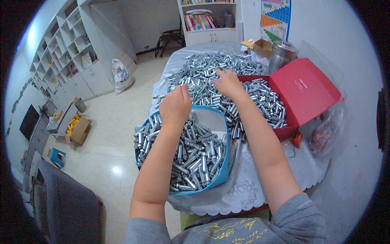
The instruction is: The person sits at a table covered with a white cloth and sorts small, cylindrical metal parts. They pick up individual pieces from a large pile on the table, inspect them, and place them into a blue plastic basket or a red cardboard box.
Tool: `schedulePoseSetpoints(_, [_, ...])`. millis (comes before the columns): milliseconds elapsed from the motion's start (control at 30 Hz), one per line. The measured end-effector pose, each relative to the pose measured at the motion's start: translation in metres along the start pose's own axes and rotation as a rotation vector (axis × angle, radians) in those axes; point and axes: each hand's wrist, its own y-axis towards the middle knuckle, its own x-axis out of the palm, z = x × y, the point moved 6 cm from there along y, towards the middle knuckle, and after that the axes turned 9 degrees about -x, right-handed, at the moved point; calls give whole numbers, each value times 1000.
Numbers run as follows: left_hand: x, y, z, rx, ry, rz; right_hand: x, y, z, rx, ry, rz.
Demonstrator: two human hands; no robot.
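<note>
A large heap of shiny metal sleeve anchor bolts [198, 70] covers the far part of the table. Over its near left edge is my left hand [175, 103], fingers curled with thumb against forefinger; a small metal part seems to show at the fingertips, but the grip is unclear. My right hand [228, 82] reaches over the heap, thumb and forefinger spread apart, nothing seen between them. Below my left hand stands a blue-rimmed fabric bin [227, 170] full of assembled anchor bolts. Right of my right forearm, a red box [304, 91] with its lid raised holds more of them.
A steel canister [283, 53] and a brown paper bag [262, 48] stand at the back right. A clear plastic bag [327, 137] lies by the table's right edge. The white tablecloth [246, 186] has a scalloped hem. A dark sofa [67, 195] is at lower left.
</note>
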Motion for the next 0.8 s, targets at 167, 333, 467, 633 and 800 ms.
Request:
schedulePoseSetpoints(167, [-1,-2,2,43,-28,24,20,-14,-27,133,908,-366])
schedulePoseSetpoints(333, [1,-4,3,61,-252,-4,-17,-26,-77,117,1077,-291])
schedulePoseSetpoints(467, [5,-4,8,36,-485,-94,-26,-27,-80,25,1013,-329])
schedulePoseSetpoints(633, [16,-1,-4,-65,-577,-191,-24,-25,-67,111,1046,-263])
schedulePoseSetpoints(800, [23,-1,-5,-163,-767,-378,-36,-26,-54,245,1170,-223])
